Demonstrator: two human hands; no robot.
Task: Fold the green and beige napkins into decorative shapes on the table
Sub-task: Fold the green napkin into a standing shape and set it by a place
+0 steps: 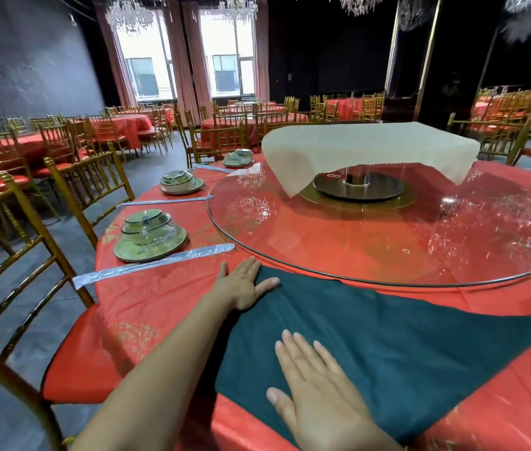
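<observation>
A dark green napkin [384, 346] lies spread flat on the red tablecloth [160, 307] at the near edge of the round table. My left hand [241, 284] presses flat on its far left corner, fingers straight. My right hand [316, 385] lies flat on the napkin's near part, fingers stretched out. A beige napkin [365, 148] is draped over a stand at the centre of the glass turntable [388, 236], its corners hanging down.
Place settings of green plates and bowls [150, 236] with wrapped chopsticks [153, 265] line the table's left rim. Gold chairs [39, 255] stand close on the left. More red tables and chairs fill the room behind.
</observation>
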